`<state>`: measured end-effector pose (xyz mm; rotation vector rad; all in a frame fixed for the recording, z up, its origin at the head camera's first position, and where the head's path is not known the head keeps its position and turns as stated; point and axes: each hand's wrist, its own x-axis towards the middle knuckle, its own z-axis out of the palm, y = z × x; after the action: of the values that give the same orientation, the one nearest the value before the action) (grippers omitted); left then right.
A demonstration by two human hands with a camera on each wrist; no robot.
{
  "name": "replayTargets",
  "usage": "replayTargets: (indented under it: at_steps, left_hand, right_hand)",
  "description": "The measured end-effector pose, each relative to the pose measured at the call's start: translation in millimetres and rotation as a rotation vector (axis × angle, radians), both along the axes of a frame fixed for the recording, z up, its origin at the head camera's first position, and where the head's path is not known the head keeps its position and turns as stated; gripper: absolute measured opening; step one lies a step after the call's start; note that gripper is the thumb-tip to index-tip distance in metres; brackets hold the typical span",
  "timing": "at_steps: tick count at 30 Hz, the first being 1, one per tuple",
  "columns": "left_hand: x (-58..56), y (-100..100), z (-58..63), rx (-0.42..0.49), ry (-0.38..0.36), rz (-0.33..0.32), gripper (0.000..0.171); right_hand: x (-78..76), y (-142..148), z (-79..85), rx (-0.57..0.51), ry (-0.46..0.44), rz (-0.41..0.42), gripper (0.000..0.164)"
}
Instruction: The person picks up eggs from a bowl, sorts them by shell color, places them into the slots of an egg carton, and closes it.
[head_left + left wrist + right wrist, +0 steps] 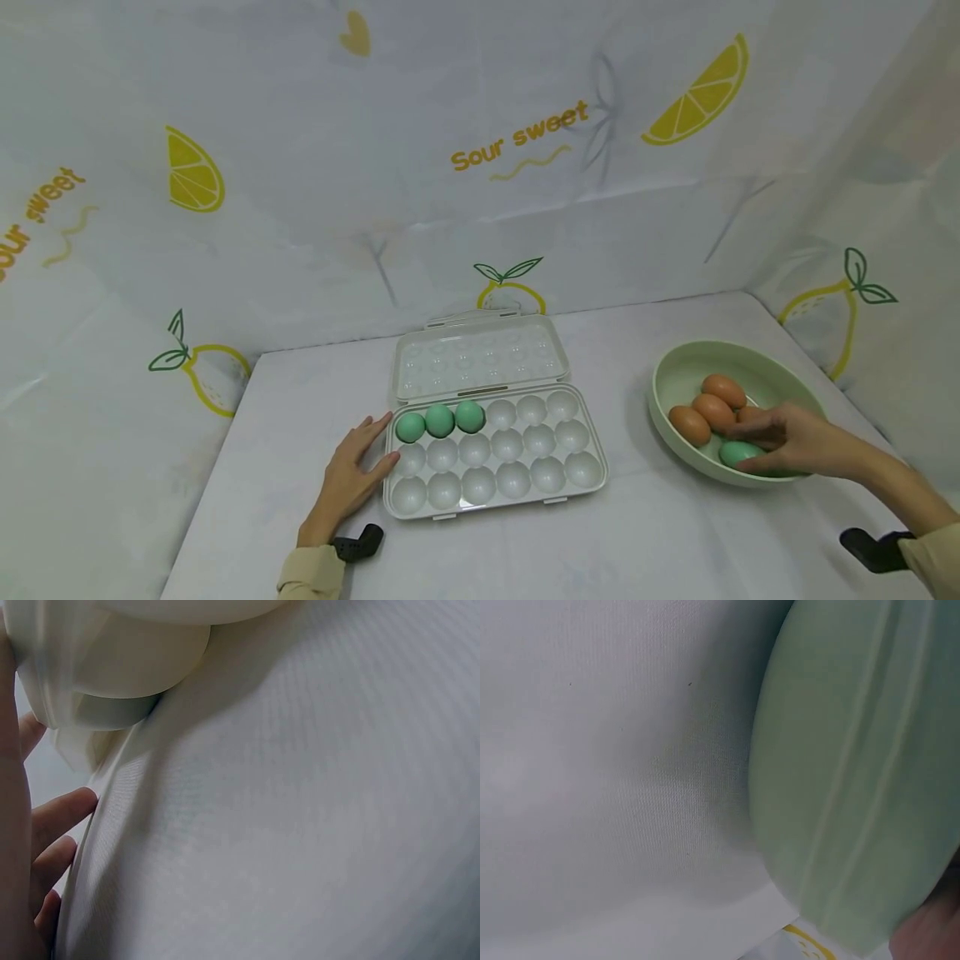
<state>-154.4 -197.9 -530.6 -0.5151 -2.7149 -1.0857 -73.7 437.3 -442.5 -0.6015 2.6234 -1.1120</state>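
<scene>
An egg carton [495, 505] lies with its lid [480, 358] folded back, and three green eggs [439, 421] fill the left end of its far row. My left hand [352, 471] rests at the carton's left side, thumb and fingers spread along the edge. To the right, my right hand [795, 442] reaches into a light green bowl [675, 450], fingers and thumb around another green egg [739, 453]. Several brown eggs [713, 412] lie beside it in the bowl. In the right wrist view, the bowl's outer wall [840, 765] hides most of the hand.
A white cloth covers the table [525, 550], and a lemon-printed curtain [337, 208] hangs behind and at the sides. The bowl stands near the table's right edge, with a stretch of tabletop between it and the carton.
</scene>
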Motion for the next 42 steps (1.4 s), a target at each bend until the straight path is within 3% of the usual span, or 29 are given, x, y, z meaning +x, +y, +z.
replayTargets:
  at_steps: [9,18,24,31,37,42]
  left_hand:
    - [1.4,-0.7,1.0,0.004,-0.020,0.004,0.063]
    - [2.7,-2.2,0.4,0.001,-0.025,0.012,0.063]
    - [2.9,-1.8,-1.5,0.002,-0.014,0.006,0.063]
    - [2.4,-1.2,-2.8,0.002,-0.019,0.008,0.063]
    - [-0.6,-1.4,-3.1,0.000,-0.017,0.005,0.063]
    - [-2.1,-0.5,-2.8,0.000,-0.005,0.003,0.063]
  right_hand:
    - [-0.5,-6.3,-4.1,0.161,0.141,0.014,0.028]
    - [-3.6,-7.0,-4.9,0.122,0.161,0.068,0.025]
    - [-4.8,-16.4,-1.3,0.010,0.200,0.055,0.029]
    - [-7.6,-31.8,8.9,-0.103,0.095,-0.092,0.041]
    - [-13.1,-47.3,14.4,-0.135,0.185,-0.231,0.045]
    - [-18.4,-57.9,17.8,-0.205,0.216,-0.289,0.047]
